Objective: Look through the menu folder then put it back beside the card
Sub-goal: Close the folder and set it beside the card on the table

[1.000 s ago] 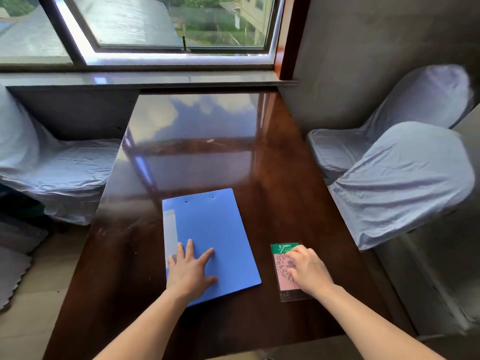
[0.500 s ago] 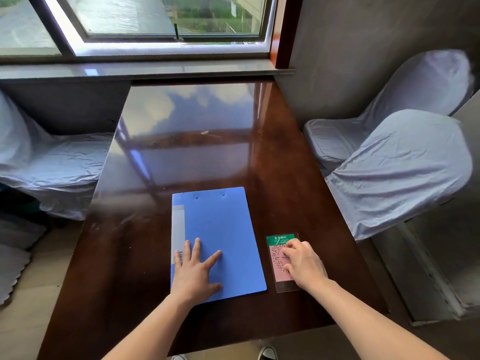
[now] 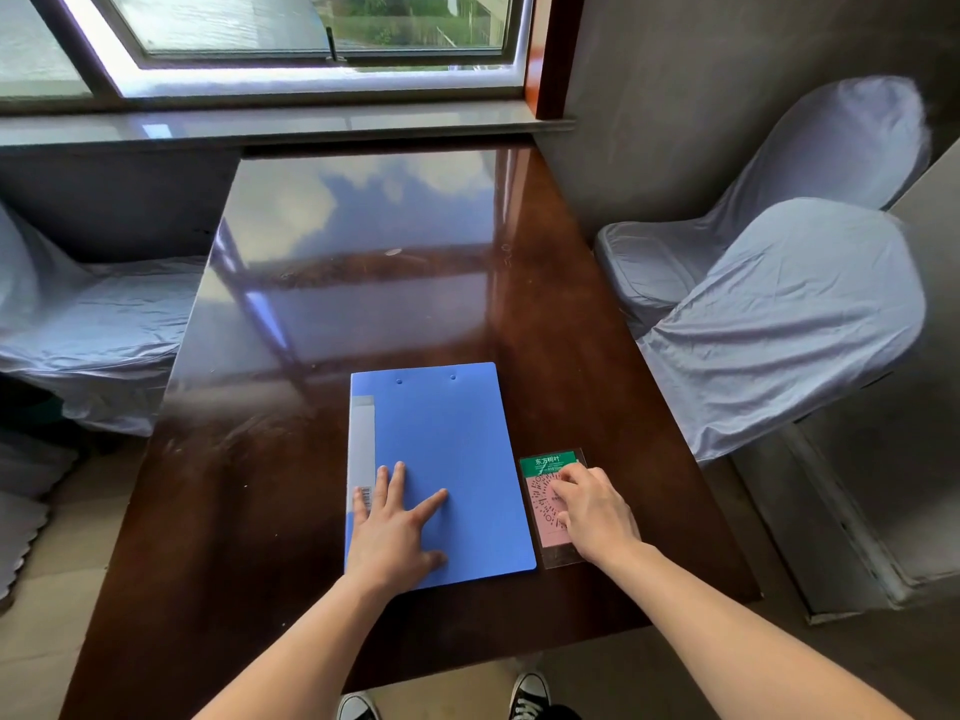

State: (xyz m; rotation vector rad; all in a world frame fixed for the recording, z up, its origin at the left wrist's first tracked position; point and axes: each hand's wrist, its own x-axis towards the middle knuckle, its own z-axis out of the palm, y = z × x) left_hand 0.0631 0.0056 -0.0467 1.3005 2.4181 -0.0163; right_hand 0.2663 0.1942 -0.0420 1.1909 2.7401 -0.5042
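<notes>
Blue plastic covers most of what matters here: the menu folder (image 3: 436, 470) lies shut and flat on the counter (image 3: 249, 511), its spine to the left, its right edge just beside the card (image 3: 550, 504). The left hand (image 3: 395, 532) rests on the folder's near corner with fingers spread wide and the palm down — gripping nothing, more likely pinning the cover so it sits square. The right hand (image 3: 597, 511) lies on the card, fingers curled loosely with the tips pressed to its face, apparently steadying it against the folder's edge; whether anything is pinched under those fingers I cannot tell. With folder closed and parallel to the card, this looks like either the very start or the final settling of the task.

Glossy dark wood makes up the counter, reflecting sky and the window (image 3: 311, 39) frame behind it. Chairs draped in pale grey covers flank it — one at far left (image 3: 78, 324), two at right (image 3: 779, 324). Black sneakers (image 3: 527, 696) show on the floor below.
</notes>
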